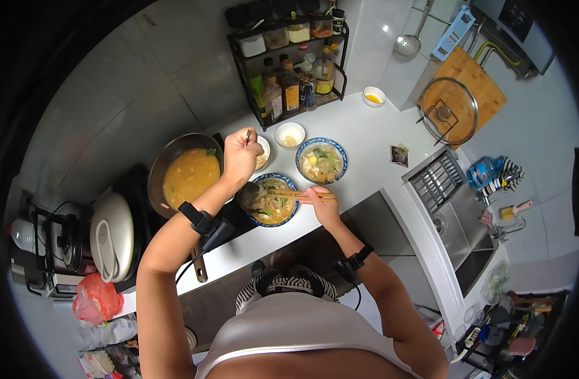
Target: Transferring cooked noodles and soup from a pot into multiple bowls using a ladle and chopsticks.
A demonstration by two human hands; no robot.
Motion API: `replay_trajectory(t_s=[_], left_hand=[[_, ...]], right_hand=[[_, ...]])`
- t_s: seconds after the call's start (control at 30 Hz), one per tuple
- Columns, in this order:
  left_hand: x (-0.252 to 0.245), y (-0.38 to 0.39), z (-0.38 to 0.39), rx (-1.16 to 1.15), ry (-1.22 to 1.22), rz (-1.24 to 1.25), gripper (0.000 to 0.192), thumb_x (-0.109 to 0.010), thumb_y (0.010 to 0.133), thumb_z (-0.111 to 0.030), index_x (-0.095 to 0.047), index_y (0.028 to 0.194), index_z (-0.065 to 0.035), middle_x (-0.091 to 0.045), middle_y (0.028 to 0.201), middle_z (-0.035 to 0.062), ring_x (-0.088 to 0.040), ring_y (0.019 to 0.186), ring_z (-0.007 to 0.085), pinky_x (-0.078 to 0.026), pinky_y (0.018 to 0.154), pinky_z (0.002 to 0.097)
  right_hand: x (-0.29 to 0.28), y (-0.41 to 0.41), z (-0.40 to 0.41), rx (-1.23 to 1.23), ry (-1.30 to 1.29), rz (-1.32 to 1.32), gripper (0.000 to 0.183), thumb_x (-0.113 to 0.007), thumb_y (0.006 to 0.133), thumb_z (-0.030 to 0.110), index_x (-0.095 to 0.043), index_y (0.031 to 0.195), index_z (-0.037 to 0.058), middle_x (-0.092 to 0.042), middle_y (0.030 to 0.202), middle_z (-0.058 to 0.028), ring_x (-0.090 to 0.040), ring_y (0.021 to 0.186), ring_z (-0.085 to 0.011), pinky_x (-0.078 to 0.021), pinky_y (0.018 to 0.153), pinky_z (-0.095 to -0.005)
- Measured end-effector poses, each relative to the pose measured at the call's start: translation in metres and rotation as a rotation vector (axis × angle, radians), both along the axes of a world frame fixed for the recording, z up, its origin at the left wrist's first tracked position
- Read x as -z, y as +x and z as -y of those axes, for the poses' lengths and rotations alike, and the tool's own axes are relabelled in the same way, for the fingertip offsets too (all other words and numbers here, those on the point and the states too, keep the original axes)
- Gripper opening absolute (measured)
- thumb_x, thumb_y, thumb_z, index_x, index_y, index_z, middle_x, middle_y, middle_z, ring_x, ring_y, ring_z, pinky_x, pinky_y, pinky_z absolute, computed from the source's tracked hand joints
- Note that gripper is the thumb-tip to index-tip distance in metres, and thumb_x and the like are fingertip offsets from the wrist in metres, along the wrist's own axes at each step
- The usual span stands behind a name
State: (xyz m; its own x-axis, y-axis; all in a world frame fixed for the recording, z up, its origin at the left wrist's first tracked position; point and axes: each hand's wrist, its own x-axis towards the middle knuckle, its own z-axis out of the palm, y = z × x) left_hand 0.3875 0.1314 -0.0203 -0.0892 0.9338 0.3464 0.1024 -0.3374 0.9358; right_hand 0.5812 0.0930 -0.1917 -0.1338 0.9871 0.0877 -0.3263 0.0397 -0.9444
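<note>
My left hand (242, 154) is closed around a thin handle whose end shows above the fist. It appears to belong to a dark ladle (247, 197), tipped at the left rim of a blue-and-white patterned bowl (296, 207). Wooden chopsticks (296, 194) are gripped in my right hand (321, 204), their tips over the noodle soup (276, 201) in that bowl. Behind it stands a second patterned bowl (345, 158) filled with soup, greens and tofu-like cubes. A wok (153, 175) of orange broth with pinkish pieces sits left of my left forearm.
Two small white bowls, one with minced garlic (290, 140), stand near the spice rack (262, 124); my left hand partly covers the other. The wok's handle (200, 267) sticks out past the counter's front edge. At right are a packet (399, 155), a sink (453, 222) and a glass lid (474, 102).
</note>
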Motion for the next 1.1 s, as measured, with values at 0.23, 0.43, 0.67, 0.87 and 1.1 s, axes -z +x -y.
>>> replay_trajectory(t_s=[0.23,0.43,0.67,0.87,1.1], left_hand=[[-0.002,0.023,0.013,0.113,0.045,-0.137,0.024,-0.048,0.058,0.006,-0.027,0.054,-0.0044,-0.028,0.049,-0.0012,-0.027,0.048,0.0065,-0.023,0.043,0.0249],[-0.01,0.023,0.034,0.239,0.117,-0.384,0.018,-0.049,0.058,0.003,-0.032,0.056,-0.0005,-0.026,0.049,0.0092,-0.029,0.042,0.0145,-0.026,0.042,0.0301],[-0.003,-0.016,0.031,0.106,0.251,-0.289,0.018,-0.048,0.056,0.003,-0.03,0.055,-0.0004,-0.027,0.05,0.0109,-0.028,0.042,0.0174,-0.024,0.042,0.0296],[-0.033,-0.11,0.031,-0.143,0.316,0.48,0.03,-0.046,0.055,0.01,-0.025,0.053,-0.0105,-0.031,0.051,-0.0018,-0.03,0.043,0.0097,-0.025,0.039,0.0226],[-0.066,-0.251,0.082,-0.552,0.491,0.799,0.035,-0.045,0.059,0.013,-0.021,0.054,-0.0114,-0.028,0.053,-0.0006,-0.024,0.042,0.0081,-0.021,0.037,0.0201]], right_hand=[[-0.015,-0.019,0.004,-0.131,0.16,-0.08,0.015,-0.049,0.086,0.006,-0.055,0.086,-0.008,-0.053,0.086,-0.0103,-0.06,0.071,-0.0173,-0.0532,0.063,-0.0249],[-0.012,-0.015,0.003,-0.052,0.013,0.037,0.017,-0.053,0.085,0.01,-0.056,0.083,-0.0072,-0.059,0.075,-0.0102,-0.062,0.064,-0.0183,-0.051,0.057,-0.0242],[-0.024,-0.002,0.005,0.039,0.02,0.124,0.016,-0.053,0.084,0.009,-0.057,0.082,-0.0071,-0.058,0.078,-0.0112,-0.061,0.063,-0.0178,-0.0535,0.053,-0.0243],[-0.075,-0.016,0.002,0.099,0.051,0.115,0.015,-0.05,0.086,0.009,-0.056,0.086,-0.0045,-0.056,0.083,-0.0103,-0.059,0.066,-0.0153,-0.0531,0.047,-0.0238],[-0.132,-0.121,-0.017,0.09,0.258,0.166,0.022,-0.045,0.089,0.016,-0.057,0.085,-0.0016,-0.051,0.087,-0.0061,-0.056,0.062,-0.0115,-0.0473,0.043,-0.019]])
